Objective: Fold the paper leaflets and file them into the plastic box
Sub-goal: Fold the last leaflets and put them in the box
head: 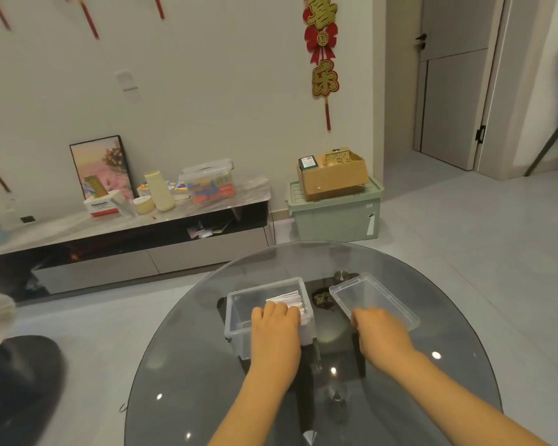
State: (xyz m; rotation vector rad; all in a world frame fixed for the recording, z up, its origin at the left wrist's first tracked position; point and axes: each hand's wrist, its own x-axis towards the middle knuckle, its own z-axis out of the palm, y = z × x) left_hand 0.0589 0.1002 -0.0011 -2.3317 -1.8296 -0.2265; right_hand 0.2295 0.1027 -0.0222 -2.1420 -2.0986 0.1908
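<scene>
Leaflets go into the box

Left hand curls over the stack; right hand grips the lid. Careless pressing could crumple folds.

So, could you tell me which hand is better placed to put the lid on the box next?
The right hand, probably: it already touches the lid's near edge, right of the box. The left hand is busy inside, on the leaflets.
</scene>
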